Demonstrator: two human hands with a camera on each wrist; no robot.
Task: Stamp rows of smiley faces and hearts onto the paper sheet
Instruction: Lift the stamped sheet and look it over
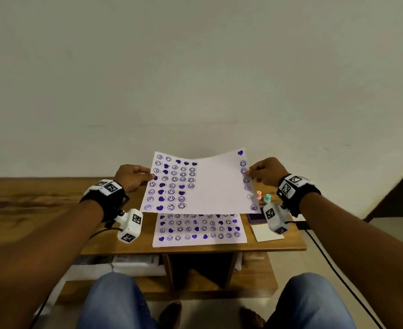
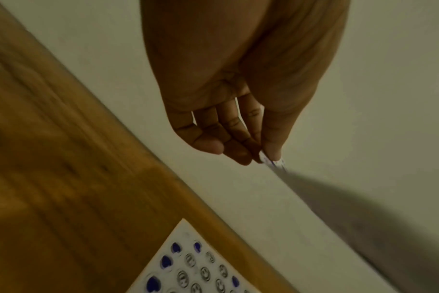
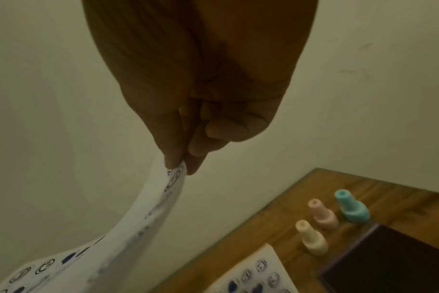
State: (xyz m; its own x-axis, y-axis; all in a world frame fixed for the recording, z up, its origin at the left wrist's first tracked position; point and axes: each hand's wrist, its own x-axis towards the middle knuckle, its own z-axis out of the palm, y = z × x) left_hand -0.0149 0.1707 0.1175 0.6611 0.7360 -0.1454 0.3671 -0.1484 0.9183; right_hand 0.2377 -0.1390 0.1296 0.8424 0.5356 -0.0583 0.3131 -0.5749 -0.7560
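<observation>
Pinching a partly stamped paper sheet [image 1: 216, 184] by its side edges, my left hand [image 1: 131, 178] and right hand [image 1: 267, 172] hold it in the air above the wooden table [image 1: 41, 198], thumbs closed against fingertips on the paper. Purple smiley faces and hearts fill its left part and run down its right edge; the middle is bare. A second, fully stamped sheet [image 1: 199, 230] lies flat beneath. Three small stamps [image 3: 326, 218] stand beside a dark ink pad [image 3: 388, 263] near a plain pale wall [image 1: 195, 67].
</observation>
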